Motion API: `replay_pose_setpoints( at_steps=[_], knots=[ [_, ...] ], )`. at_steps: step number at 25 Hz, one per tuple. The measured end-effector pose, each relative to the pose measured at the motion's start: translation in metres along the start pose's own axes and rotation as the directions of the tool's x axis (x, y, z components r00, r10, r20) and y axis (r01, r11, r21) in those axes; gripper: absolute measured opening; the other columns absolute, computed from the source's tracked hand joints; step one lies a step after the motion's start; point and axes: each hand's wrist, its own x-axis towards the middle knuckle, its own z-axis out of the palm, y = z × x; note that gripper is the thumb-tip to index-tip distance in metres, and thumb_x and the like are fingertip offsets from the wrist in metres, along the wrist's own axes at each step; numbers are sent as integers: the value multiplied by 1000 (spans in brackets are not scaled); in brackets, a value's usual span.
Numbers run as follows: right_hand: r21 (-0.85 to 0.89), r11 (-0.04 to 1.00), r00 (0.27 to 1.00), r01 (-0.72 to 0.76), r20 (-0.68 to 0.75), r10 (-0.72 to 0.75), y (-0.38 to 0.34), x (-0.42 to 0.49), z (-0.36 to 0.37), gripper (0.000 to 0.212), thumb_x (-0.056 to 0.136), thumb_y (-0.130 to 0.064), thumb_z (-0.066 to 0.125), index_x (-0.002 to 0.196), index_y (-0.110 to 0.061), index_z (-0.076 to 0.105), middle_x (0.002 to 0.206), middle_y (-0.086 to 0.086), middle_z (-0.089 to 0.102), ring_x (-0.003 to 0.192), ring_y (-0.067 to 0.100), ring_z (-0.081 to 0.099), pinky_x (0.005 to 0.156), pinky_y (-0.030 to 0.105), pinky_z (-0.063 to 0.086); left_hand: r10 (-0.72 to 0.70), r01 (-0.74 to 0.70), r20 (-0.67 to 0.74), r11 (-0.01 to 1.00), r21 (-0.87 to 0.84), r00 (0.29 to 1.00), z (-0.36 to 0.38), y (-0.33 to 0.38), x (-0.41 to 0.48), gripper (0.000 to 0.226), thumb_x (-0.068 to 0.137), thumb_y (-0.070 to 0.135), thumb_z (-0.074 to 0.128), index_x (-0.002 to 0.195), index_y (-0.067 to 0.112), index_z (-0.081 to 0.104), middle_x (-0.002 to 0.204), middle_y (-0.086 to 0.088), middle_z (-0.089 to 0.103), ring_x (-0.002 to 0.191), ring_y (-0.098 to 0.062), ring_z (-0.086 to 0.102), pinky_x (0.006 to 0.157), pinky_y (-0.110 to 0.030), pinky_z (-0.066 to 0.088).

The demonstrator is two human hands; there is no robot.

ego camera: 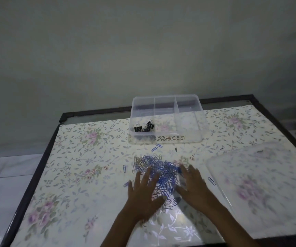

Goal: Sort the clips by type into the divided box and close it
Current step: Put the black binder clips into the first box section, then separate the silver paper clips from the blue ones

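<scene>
Both bare forearms are extended from the near edge toward the middle of the table, palms turned down. The left hand point(144, 190) is spread flat with its fingers fanned wide, laid on the near left part of a loose heap of blue and silver wire paper clips point(158, 173). The right hand point(194, 184) is likewise opened flat with fingers splayed, set against the right side of the same heap; nothing is gripped by either hand, and both are blurred, so exact fingertip contact cannot be told.

The heap is spread on the floral-patterned plastic sheet covering the dark-framed table point(42, 168), roughly at its centre. A few single blue paper clips point(154, 148) are scattered apart from the heap, on its far side, to its left and to its right.

Beyond the heap, near the far edge, a clear plastic divided box point(166, 134) is stood open. Three narrow compartments are seen along its far side, and larger ones nearer. A small cluster of black binder clips with silver handles point(144, 127) is held in its near left compartment; the other compartments appear bare.

To the right of the hands, a clear plastic rectangular lid point(268, 175) is laid flat on the sheet, well apart from the box.
</scene>
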Motion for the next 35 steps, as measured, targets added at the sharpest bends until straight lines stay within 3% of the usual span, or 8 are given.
replay_pose_setpoints(
  at_steps=[2, 4, 8, 13, 18, 27, 31, 35],
  knots=[
    [-113, 992, 998, 54, -21, -57, -7, -7, 19, 104, 69, -83, -5, 147, -17, 13, 153, 14, 10, 138, 44, 14, 105, 56, 24, 5, -6, 18, 997, 76, 1000, 8, 5, 5, 84, 64, 88, 4, 135, 50, -20, 136, 7, -45, 130, -27, -36, 108, -57, -12],
    [-223, 973, 986, 66, -136, -98, -9, 0, 36, 71, 89, -59, 8, 135, -14, 38, 139, 19, 43, 120, 44, 46, 88, 53, 42, 19, -15, -37, 995, 103, 999, 9, 2, 12, 76, 59, 84, -4, 125, 56, -29, 134, 9, -49, 128, -29, -39, 104, -49, -19],
    [-157, 971, 929, 180, -297, -221, -22, 35, 38, 47, 93, -36, 25, 131, -19, 46, 137, 17, 47, 123, 40, 46, 96, 49, 29, 61, -55, -149, 998, 44, 987, 6, -18, 33, 68, 63, 84, -6, 126, 63, -21, 139, 15, -44, 127, -24, -40, 102, -43, -19],
    [74, 939, 894, 336, -338, -293, -19, 57, 31, 39, 86, -24, 49, 124, -17, 57, 137, 9, 48, 127, 25, 43, 97, 28, 34, 83, -131, -463, 989, -72, 883, 11, -37, 62, 44, 83, 50, 43, 125, 34, 41, 141, -8, 41, 132, -35, 33, 103, -58, 31],
    [244, 826, 806, 509, -471, -357, -10, 60, 11, 27, 78, -2, 57, 102, -8, 68, 105, 3, 66, 96, 6, 57, 86, 19, 47, 60, -245, -628, 946, -213, 776, 3, -28, 62, 32, 75, 19, 45, 103, 17, 61, 116, -6, 56, 113, -24, 50, 96, -42, 42],
    [282, 918, 919, 281, -353, -173, 9, 63, -14, 21, 70, -4, 74, 90, -9, 72, 83, 4, 62, 68, 1, 53, 65, 2, 35, 120, -4, -399, 960, 280, 909, 46, -15, 12, 57, 92, 58, 10, 142, 36, 26, 149, -1, 30, 134, -32, 21, 94, -56, 23],
    [299, 872, 916, 388, -229, -329, -12, 58, 1, 26, 73, -6, 74, 99, -12, 71, 83, 4, 64, 59, -3, 53, 64, 1, 39, 51, 35, -442, 982, 184, 895, 29, -19, 24, 52, 92, 56, 21, 134, 31, 38, 143, -5, 39, 133, -34, 27, 93, -63, 32],
    [490, 801, 923, 344, -335, -191, -5, 61, -11, 34, 71, 4, 73, 94, -21, 69, 82, -2, 67, 69, -2, 61, 64, 6, 46, 106, -181, -528, 979, -92, 843, 12, -12, 34, 47, 86, 45, 43, 129, 28, 41, 139, -4, 45, 136, -24, 21, 104, -56, 26]
  ],
)
